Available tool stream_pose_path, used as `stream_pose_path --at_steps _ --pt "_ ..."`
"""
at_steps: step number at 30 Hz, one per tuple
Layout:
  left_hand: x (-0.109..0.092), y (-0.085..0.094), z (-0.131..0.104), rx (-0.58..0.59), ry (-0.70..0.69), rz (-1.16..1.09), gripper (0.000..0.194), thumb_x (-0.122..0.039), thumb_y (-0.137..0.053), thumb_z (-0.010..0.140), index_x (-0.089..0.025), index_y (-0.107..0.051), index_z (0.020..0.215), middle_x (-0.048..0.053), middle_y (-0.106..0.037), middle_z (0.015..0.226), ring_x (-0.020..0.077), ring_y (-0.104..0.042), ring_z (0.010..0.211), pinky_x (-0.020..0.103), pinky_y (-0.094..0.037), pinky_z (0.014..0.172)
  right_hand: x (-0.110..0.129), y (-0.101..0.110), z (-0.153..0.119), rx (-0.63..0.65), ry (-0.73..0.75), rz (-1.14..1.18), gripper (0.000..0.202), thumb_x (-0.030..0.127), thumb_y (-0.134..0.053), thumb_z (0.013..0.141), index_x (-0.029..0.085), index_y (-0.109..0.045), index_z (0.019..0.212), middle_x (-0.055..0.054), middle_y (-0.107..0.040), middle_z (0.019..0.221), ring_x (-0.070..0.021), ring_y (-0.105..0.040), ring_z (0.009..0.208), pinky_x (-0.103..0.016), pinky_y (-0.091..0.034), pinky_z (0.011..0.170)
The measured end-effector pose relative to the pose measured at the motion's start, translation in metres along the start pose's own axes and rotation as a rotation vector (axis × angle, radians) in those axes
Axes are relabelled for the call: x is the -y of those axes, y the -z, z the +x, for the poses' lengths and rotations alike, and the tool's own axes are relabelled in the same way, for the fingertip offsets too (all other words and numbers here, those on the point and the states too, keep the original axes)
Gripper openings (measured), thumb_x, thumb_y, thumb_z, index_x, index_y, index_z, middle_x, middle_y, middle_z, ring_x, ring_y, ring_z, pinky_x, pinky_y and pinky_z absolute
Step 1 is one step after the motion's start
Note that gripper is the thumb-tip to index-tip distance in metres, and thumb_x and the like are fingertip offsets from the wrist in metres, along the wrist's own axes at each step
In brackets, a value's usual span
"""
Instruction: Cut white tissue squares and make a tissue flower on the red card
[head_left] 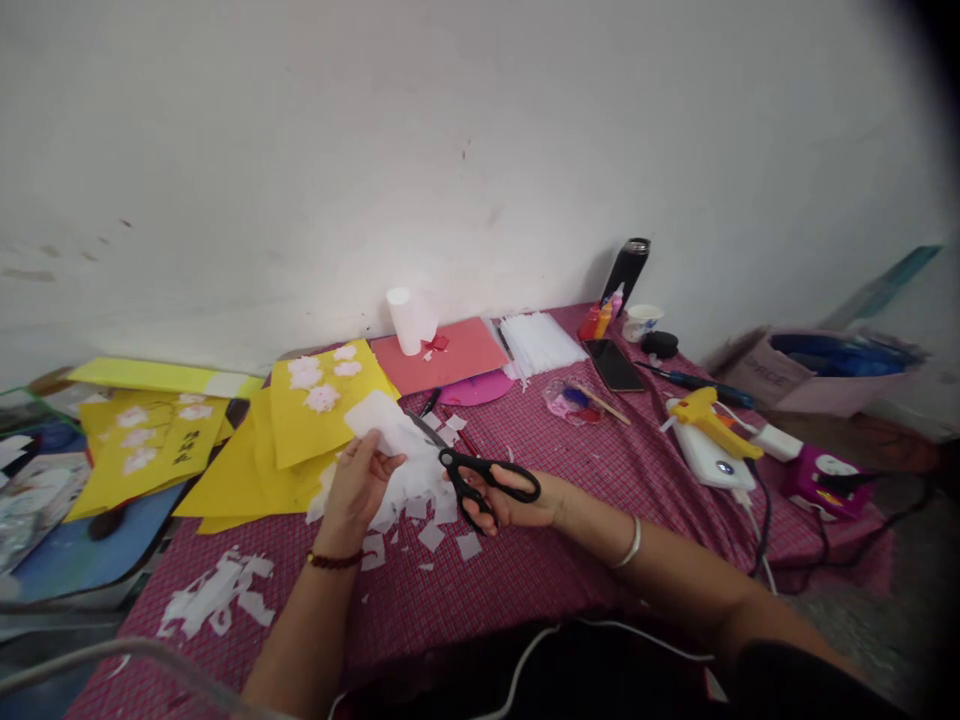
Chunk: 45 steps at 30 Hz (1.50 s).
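My left hand (364,475) pinches a sheet of thin white paper (379,420) above the table. In my right hand (517,498) is a pair of black-handled scissors (484,470), fingers through the loops. The scissors' blades point up and left, beside the right edge of the white paper; whether they touch it I cannot tell. Below both hands lies a loose heap of small white paper pieces (431,537). Left of the heap are yellow sheets (262,440), the top one (300,435) decorated with pale pink paper blossoms (322,398).
Torn white scraps (217,595) lie at front left. Along the back are a white roll (405,322), red card (465,355), white sticks (544,342) and a black flask (628,268). Right are a phone (615,365), a yellow glue gun (712,420), a white power bank (705,455) and cables.
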<state>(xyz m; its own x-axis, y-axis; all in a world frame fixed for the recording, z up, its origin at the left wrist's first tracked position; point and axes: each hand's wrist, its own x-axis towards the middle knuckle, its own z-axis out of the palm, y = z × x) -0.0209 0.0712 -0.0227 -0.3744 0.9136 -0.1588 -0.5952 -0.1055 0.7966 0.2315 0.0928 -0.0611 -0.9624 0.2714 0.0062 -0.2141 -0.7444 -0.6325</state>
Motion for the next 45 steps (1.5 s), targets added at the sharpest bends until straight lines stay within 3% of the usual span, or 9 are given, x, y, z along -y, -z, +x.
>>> stream_pose_path --at_steps 4,9,16,23,27,33,40,45 --pt "0.009 -0.005 -0.006 0.047 0.045 0.03 0.037 -0.027 -0.093 0.057 -0.017 -0.06 0.07 -0.007 -0.069 0.063 0.0076 -0.063 0.05 0.022 -0.061 0.057 0.002 -0.001 0.0 -0.023 -0.011 0.088 0.068 0.059 -0.081 0.074 0.023 -0.054 0.125 -0.001 -0.07 0.092 -0.0147 -0.065 0.072 -0.028 -0.044 0.068" --pt "0.017 -0.012 -0.013 0.073 0.123 0.088 0.035 -0.029 -0.09 0.061 -0.017 -0.058 0.067 -0.006 -0.066 0.057 0.0084 -0.062 0.05 0.023 -0.061 0.058 0.001 -0.004 0.001 -0.072 -0.003 0.161 0.067 0.061 -0.083 0.069 0.024 -0.053 0.116 -0.001 -0.07 0.089 -0.0144 -0.064 0.07 -0.027 -0.041 0.065" --pt "0.018 -0.018 -0.016 0.015 0.129 0.063 0.032 -0.023 -0.088 0.061 -0.017 -0.059 0.073 -0.007 -0.067 0.061 0.0071 -0.06 0.05 0.022 -0.059 0.058 -0.001 -0.012 0.003 -0.165 0.1 0.034 0.061 0.057 -0.081 0.075 0.02 -0.053 0.115 0.005 -0.061 0.072 -0.0049 -0.043 0.048 -0.021 -0.021 0.046" --pt "0.019 -0.018 -0.016 0.07 0.112 0.064 0.035 -0.026 -0.093 0.056 -0.017 -0.062 0.07 -0.004 -0.07 0.066 0.0085 -0.065 0.058 0.018 -0.056 0.059 -0.008 -0.006 0.004 -0.02 -0.005 0.112 0.072 0.068 -0.078 0.07 0.024 -0.054 0.123 0.0 -0.066 0.088 -0.0132 -0.059 0.067 -0.027 -0.038 0.062" --pt "0.022 -0.019 -0.019 0.125 0.13 0.128 0.036 -0.03 -0.093 0.055 -0.016 -0.062 0.066 -0.003 -0.069 0.065 0.0088 -0.065 0.058 0.016 -0.054 0.055 -0.008 -0.007 0.003 -0.03 0.014 0.136 0.071 0.065 -0.079 0.072 0.024 -0.053 0.124 0.0 -0.067 0.089 -0.0134 -0.059 0.067 -0.028 -0.038 0.064" --pt "0.027 -0.022 -0.027 0.207 0.223 0.234 0.038 -0.036 -0.094 0.053 -0.013 -0.067 0.068 -0.001 -0.067 0.062 0.0112 -0.063 0.054 0.023 -0.058 0.054 -0.002 -0.009 0.001 -0.065 0.089 0.111 0.065 0.063 -0.079 0.073 0.024 -0.053 0.118 0.0 -0.068 0.089 -0.0137 -0.06 0.068 -0.029 -0.039 0.066" --pt "0.033 -0.024 -0.03 0.273 0.271 0.236 0.036 -0.038 -0.092 0.058 -0.013 -0.068 0.065 -0.001 -0.064 0.058 0.0092 -0.06 0.052 0.021 -0.057 0.057 -0.001 -0.012 0.002 -0.141 0.158 0.057 0.068 0.062 -0.081 0.072 0.021 -0.052 0.119 0.001 -0.065 0.082 -0.0106 -0.057 0.062 -0.025 -0.039 0.056" --pt "0.035 -0.021 -0.029 0.231 0.262 0.25 0.034 -0.036 -0.093 0.057 -0.013 -0.069 0.067 0.0 -0.065 0.061 0.0106 -0.062 0.054 0.022 -0.057 0.057 -0.001 -0.014 0.004 -0.28 0.234 -0.07 0.058 0.057 -0.081 0.075 0.017 -0.055 0.107 0.004 -0.059 0.072 -0.0046 -0.045 0.046 -0.019 -0.028 0.04"
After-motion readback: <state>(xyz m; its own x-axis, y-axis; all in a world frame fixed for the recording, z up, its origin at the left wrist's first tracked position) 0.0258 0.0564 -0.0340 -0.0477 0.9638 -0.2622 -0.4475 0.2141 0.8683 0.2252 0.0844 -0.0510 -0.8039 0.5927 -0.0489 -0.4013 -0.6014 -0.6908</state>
